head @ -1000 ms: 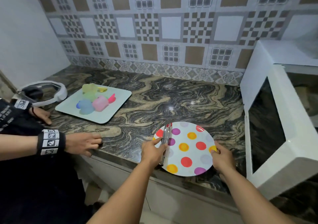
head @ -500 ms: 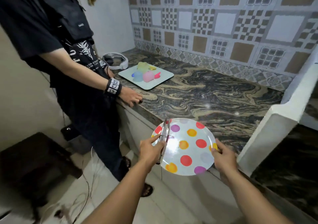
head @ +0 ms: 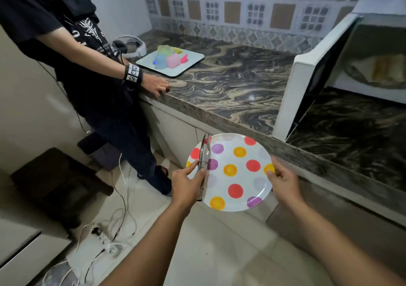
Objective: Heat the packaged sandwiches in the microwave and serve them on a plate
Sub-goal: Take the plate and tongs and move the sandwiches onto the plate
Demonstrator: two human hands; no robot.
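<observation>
I carry a white plate with coloured dots (head: 232, 182) in front of me, off the counter and over the floor. My left hand (head: 186, 182) grips its left rim and pins metal tongs (head: 203, 165) against the plate. My right hand (head: 282, 181) grips the right rim. The white microwave (head: 373, 51) stands at the right with its door (head: 307, 83) swung open. Inside it lies a sandwich (head: 382, 68) on the turntable.
Another person in black (head: 87, 66) stands at the left with a hand (head: 156, 86) on the marbled counter (head: 230, 83). A pale tray (head: 189, 65) with coloured moulds and a white headset (head: 136, 44) sit at the back. Cables and a power strip (head: 105, 239) lie on the floor.
The plate with the tongs has been lifted off the counter and drawn back over the floor. My view has backed away and swung left, then right toward the open microwave.
</observation>
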